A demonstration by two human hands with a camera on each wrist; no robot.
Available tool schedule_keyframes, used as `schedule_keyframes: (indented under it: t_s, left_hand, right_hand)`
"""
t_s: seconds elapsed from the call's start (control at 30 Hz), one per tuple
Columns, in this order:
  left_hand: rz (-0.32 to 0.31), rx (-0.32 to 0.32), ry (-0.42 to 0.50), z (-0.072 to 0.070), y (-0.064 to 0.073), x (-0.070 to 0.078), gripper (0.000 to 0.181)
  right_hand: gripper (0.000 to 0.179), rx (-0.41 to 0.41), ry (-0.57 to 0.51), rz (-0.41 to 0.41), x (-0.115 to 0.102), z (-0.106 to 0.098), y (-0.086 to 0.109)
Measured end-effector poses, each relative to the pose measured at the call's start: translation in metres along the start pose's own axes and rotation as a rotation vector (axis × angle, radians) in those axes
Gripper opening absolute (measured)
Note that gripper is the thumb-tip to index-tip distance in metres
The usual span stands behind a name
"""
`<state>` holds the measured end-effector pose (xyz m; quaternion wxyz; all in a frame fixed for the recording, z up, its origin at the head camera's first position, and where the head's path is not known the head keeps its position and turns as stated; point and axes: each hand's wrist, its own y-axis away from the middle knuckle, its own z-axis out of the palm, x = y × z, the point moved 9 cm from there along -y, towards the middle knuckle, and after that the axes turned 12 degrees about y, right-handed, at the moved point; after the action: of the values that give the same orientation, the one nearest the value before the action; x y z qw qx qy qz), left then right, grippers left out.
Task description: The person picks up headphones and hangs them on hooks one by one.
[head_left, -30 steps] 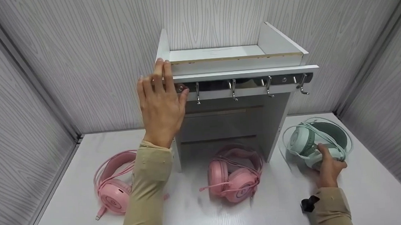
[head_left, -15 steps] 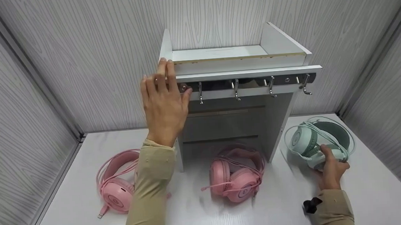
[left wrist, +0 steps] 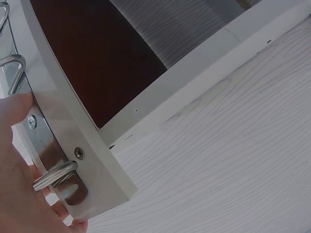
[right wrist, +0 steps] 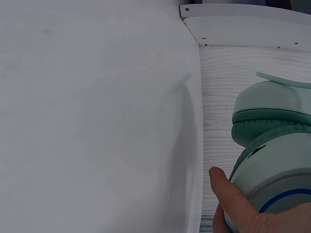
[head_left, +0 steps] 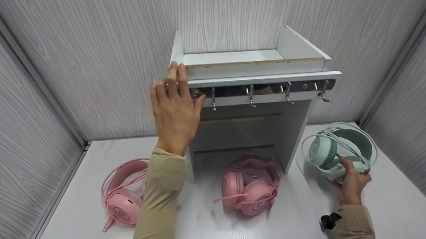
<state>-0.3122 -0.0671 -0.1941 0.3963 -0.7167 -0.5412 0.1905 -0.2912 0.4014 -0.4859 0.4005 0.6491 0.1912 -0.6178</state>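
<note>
In the head view, my left hand (head_left: 175, 114) lies over the left end of a white rack (head_left: 254, 70), its fingers stretched over the front edge. Its thumb touches the dark metal strip with hooks (head_left: 266, 89); the left wrist view shows the end hook (left wrist: 56, 174) close by the palm. At the right, my right hand (head_left: 350, 183) grips mint-green headphones (head_left: 320, 148) by one ear cup, with thin cable loops around them. The right wrist view shows the thumb along the cup; most of the other fingers are hidden.
Pink headphones (head_left: 258, 196) lie at the foot of the rack. Another pink pair (head_left: 122, 210), with a USB plug (head_left: 108, 224), lies left of it, partly covered by my left sleeve. Wood-grain panels (head_left: 102, 67) enclose the white tabletop (head_left: 204, 223) at the back and sides.
The head view has shifted slightly. Both hands stay where they were, the left on the rack and the right on the mint-green headphones.
</note>
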Motion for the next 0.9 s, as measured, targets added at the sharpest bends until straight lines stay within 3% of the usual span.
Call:
schedule_keyframes:
  t_s: [0.23, 0.9]
  left_hand:
    - [-0.005, -0.022, 0.006, 0.001, -0.001, 0.001, 0.078]
    - [0.009, 0.004, -0.037, -0.001, -0.001, 0.004, 0.080]
  right_hand:
    - [0.099, 0.020, -0.006, 0.000, -0.002, -0.004, 0.001]
    - [0.089, 0.001, -0.056, -0.067, -0.019, -0.001, 0.011]
